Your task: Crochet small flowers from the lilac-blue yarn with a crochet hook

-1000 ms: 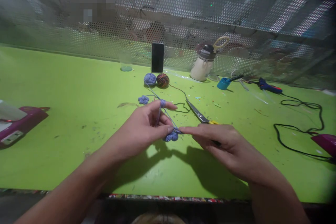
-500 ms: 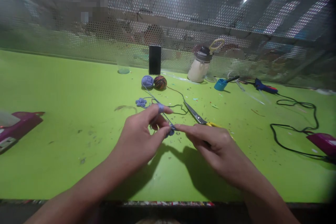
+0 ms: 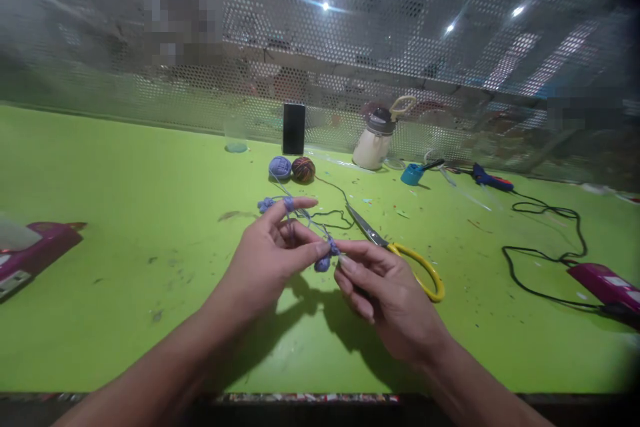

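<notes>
My left hand [image 3: 270, 250] pinches a small purple crochet piece [image 3: 323, 263] between thumb and fingers, above the table. Purple yarn is wound round its raised index finger and runs back toward a purple yarn ball [image 3: 280, 167]. My right hand [image 3: 383, 280] is closed at the piece's right edge, thumb and index finger pressed together; whatever is between them is too small to make out. Behind my left index finger lies a purple crochet flower [image 3: 265, 204], partly covered. Scissors [image 3: 415, 260] with yellow handles lie just beyond my right hand, blades partly open.
Beside the purple ball sits a dark multicoloured yarn ball [image 3: 303, 169], its strand trailing toward the scissors. A phone [image 3: 293, 129], a clear cup [image 3: 236, 140] and a bottle [image 3: 371, 145] stand along the mesh panel. Rightward are a blue pot [image 3: 412, 174], glue gun [image 3: 493, 178] and magenta power strip [image 3: 605, 285].
My right hand has turned and drawn its thumb up against the index finger. The crochet piece shows more now, tilted downward. My left index finger has lifted slightly, and the camera view has shifted.
</notes>
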A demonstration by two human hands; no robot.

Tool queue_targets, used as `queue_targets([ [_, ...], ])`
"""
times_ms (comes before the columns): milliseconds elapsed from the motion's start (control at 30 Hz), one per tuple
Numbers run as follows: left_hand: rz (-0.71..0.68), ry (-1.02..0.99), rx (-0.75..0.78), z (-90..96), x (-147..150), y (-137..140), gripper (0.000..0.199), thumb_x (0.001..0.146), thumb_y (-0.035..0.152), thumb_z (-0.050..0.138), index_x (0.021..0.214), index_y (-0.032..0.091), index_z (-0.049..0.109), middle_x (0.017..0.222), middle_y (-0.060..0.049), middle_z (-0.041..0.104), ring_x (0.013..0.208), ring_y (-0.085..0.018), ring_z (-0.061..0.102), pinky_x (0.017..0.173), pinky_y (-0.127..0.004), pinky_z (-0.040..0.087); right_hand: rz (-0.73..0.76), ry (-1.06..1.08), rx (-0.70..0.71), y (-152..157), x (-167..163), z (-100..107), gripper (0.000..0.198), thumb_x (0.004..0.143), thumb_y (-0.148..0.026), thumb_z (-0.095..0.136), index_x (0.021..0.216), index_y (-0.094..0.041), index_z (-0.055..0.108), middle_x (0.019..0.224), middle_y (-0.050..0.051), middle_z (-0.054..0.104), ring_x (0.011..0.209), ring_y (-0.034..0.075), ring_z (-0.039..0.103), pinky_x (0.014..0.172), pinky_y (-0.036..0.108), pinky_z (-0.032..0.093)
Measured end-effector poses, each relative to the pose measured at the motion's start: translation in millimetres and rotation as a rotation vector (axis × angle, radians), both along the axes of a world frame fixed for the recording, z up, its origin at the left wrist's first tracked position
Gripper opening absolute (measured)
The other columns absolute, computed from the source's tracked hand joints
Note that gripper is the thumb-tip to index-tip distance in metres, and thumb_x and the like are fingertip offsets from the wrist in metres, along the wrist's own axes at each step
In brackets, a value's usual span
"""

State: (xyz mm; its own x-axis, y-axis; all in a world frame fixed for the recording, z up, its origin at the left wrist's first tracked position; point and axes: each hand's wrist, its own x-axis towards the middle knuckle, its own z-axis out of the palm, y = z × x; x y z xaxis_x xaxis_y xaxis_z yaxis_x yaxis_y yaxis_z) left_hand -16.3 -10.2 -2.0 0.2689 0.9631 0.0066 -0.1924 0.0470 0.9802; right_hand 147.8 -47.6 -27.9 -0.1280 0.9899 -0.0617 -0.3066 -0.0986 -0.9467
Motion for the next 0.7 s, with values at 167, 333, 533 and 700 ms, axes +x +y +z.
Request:
queue_targets([
  [167,-0.132,-0.101,-0.118,-3.2,-7.3,8.4,0.064,0.070,0.013,0.081,0.126,0.016,0.050,0.070,0.004,0.067,0.068,-0.012,0.063,0.073,-0.027,0.047,-0.063,-0.369,0.226,-1.4,6.7,1.1,0.019,0.088,-0.026,0.066,0.104,-0.020,0.073,0.059,-0.004,0.056,0.044,0.008,0.042,0.042,0.021,0.031],
  [333,-0.148,0.112,-0.020,3.9,-12.6,8.1,0.062,0.072,0.019,0.079,0.127,0.017,0.049,0.066,0.004,0.065,0.066,-0.016,0.062,0.069,-0.032,0.049,-0.033,-1.097,0.767,-4.4,21.8,8.6,0.043,0.090,-0.008,0.044,0.123,-0.018,0.069,0.075,0.007,0.065,0.064,0.018,0.057,0.057,0.030,0.042],
  [533,-0.128,0.166,0.037,8.0,-15.6,10.8,0.049,0.075,0.017,0.074,0.119,0.015,0.055,0.067,0.003,0.064,0.067,-0.015,0.061,0.070,-0.031,0.047,0.086,-1.402,0.810,-6.9,28.5,18.1,0.059,0.084,0.001,0.038,0.136,-0.016,0.060,0.076,0.009,0.067,0.059,0.019,0.056,0.053,0.029,0.041],
  [700,-0.179,0.124,0.042,5.4,-16.9,12.7,0.036,0.076,0.015,0.071,0.111,0.014,0.059,0.069,0.004,0.062,0.067,-0.014,0.059,0.068,-0.030,0.044,0.214,-1.027,0.621,-5.0,35.3,23.7,0.056,0.089,-0.001,0.045,0.134,-0.030,0.060,0.118,0.006,0.073,0.098,0.019,0.067,0.084,0.033,0.051],
])
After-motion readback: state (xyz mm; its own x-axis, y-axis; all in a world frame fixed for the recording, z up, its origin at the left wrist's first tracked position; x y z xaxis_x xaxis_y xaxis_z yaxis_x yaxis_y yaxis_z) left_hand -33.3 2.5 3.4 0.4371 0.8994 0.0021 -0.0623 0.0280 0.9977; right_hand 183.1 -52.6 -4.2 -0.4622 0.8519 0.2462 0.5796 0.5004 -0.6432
